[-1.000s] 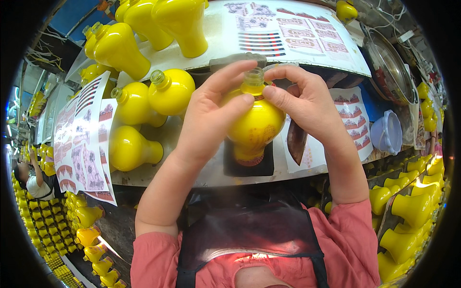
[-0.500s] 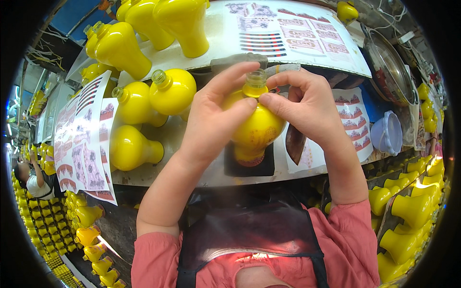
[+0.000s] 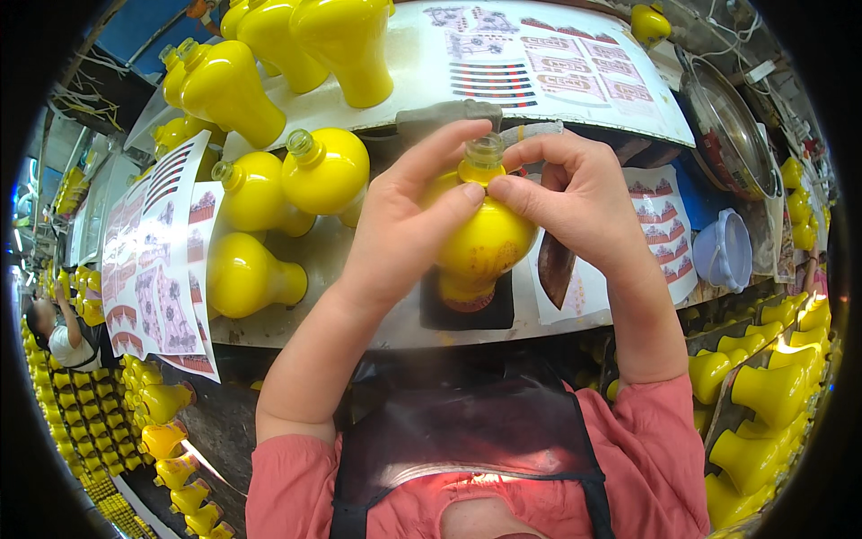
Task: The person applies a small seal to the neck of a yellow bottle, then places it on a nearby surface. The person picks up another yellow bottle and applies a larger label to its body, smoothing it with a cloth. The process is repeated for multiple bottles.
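A glossy yellow glass bottle [image 3: 489, 235] stands upright before me, with a bare clear-glass mouth and a reddish printed pattern low on its body and foot. Its foot is on a black pad [image 3: 431, 316]. My left hand [image 3: 401, 211] curves round its left side, thumb on the shoulder just below the neck. From the other side my right hand [image 3: 575, 199] grips it, thumb pressed at the neck's base; whether a thin decal lies under the thumbs cannot be made out. A dark brown pointed blade-like piece [image 3: 556, 272] lies beneath my right hand.
More yellow bottles [image 3: 328, 171] stand and lie at the left and far left. Printed decal sheets [image 3: 157, 260] hang over the left edge; others [image 3: 664, 225] lie at right and on the white board [image 3: 413, 54]. A pale blue bucket [image 3: 724, 251] and metal pan [image 3: 727, 126] are right.
The bottle and both hands have shifted very slightly to the right. My hold looks the same.
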{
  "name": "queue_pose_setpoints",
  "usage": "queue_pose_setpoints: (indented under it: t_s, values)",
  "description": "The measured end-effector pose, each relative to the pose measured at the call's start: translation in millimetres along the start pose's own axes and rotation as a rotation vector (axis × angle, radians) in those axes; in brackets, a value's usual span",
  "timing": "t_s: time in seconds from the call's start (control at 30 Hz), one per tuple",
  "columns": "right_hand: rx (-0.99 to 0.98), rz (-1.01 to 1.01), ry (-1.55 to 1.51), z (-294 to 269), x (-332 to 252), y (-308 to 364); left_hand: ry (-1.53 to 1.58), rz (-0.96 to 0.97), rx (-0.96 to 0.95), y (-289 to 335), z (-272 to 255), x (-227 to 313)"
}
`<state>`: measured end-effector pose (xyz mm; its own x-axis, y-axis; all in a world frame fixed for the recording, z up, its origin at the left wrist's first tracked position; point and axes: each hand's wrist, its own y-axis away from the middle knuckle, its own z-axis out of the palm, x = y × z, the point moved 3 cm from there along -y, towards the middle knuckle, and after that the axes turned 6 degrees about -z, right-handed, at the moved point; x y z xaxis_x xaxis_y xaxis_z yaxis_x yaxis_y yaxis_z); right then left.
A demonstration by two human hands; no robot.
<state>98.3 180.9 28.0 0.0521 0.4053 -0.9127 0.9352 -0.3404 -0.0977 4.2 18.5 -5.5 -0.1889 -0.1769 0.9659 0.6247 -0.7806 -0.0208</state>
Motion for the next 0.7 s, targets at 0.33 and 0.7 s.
queue_pose_setpoints:
  t_s: [0.33,0.7]
  values:
    - [-0.026,-0.085,0.019,-2,-2,-3,-0.046,0.013,-0.001,1,0,1]
    - [-0.082,-0.228,0.095,-7,5,-2,-0.427,0.170,0.124,-10,4,24]
